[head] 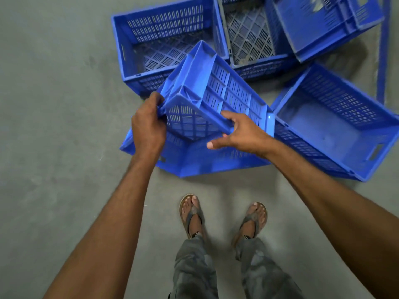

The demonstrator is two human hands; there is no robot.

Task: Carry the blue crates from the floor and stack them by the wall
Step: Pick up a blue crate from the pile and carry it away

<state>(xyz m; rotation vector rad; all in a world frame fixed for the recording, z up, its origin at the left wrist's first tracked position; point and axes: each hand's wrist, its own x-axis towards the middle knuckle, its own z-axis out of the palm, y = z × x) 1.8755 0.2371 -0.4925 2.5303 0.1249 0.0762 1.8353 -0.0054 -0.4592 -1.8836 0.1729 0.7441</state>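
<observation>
A blue slotted crate [216, 89] hangs tilted above the floor, its side wall facing up. My left hand [148, 128] grips its near left corner with curled fingers. My right hand [239, 132] holds its near right edge, index finger along the rim and thumb spread below. Under it a second blue crate [207, 160] sits on the floor, mostly hidden. Several more blue crates lie around: one behind [164, 33], one at the right [336, 124], two at the top right [323, 24].
The grey concrete floor [54, 104] stretches open to the left. My feet in sandals [192, 214] stand just short of the crates. A blue upright bar [383, 48] runs along the right edge.
</observation>
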